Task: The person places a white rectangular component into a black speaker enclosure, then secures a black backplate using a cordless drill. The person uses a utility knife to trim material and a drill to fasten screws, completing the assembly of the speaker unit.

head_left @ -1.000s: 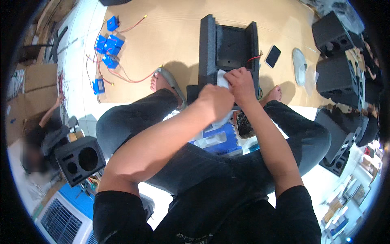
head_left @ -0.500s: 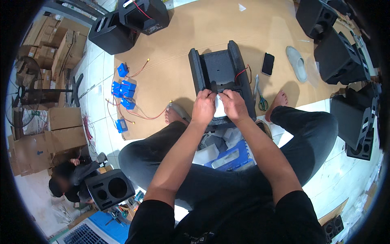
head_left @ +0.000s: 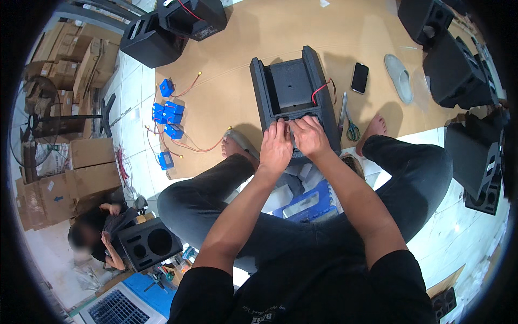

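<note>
My left hand [head_left: 277, 144] and right hand [head_left: 309, 136] sit side by side, fingers bent onto the black box [head_left: 288, 97]; whether they pinch anything, I cannot tell. Its long axis runs away from my fingertips, hollow facing up.

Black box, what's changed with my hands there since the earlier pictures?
Your left hand has moved forward and left, from nearer you than your right hand to alongside it on the black box. The white piece between them is now mostly covered. The blue packs and phone stayed put.
</note>
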### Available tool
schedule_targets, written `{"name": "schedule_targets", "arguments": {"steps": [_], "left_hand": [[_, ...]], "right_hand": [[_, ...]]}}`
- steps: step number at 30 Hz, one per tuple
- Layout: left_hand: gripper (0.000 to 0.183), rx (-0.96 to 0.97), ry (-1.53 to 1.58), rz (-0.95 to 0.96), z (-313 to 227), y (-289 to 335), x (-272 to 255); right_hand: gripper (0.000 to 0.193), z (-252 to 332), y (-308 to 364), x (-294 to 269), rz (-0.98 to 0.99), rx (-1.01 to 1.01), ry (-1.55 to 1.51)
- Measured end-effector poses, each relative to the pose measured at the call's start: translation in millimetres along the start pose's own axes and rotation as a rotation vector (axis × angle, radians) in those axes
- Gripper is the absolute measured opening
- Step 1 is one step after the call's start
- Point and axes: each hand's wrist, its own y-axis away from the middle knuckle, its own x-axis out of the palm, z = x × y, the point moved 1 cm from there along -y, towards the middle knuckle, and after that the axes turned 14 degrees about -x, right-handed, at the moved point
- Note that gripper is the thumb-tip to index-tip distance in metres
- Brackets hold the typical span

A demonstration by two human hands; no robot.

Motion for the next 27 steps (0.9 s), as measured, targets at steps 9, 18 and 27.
{"name": "schedule_targets", "arguments": {"steps": [9,18,27], "left_hand": [[0.038,-0.057,-0.171,0.141,-10.9,-1.3,-0.5],[0.041,-0.079,-0.283,0.427,-15.7,-12.9,-14.4],[0.06,-0.138,-0.103,0.172,-17.0,21.2,4.0]], "right_hand": [[0.028,8.9,-3.2,-1.5,0.099,0.031,0.094],[0.031,18.6,-19.4,-22.5,0.462,0.1,0.119],[0.047,21.6,11.8,-35.0,0.252,0.07,0.087]]}}
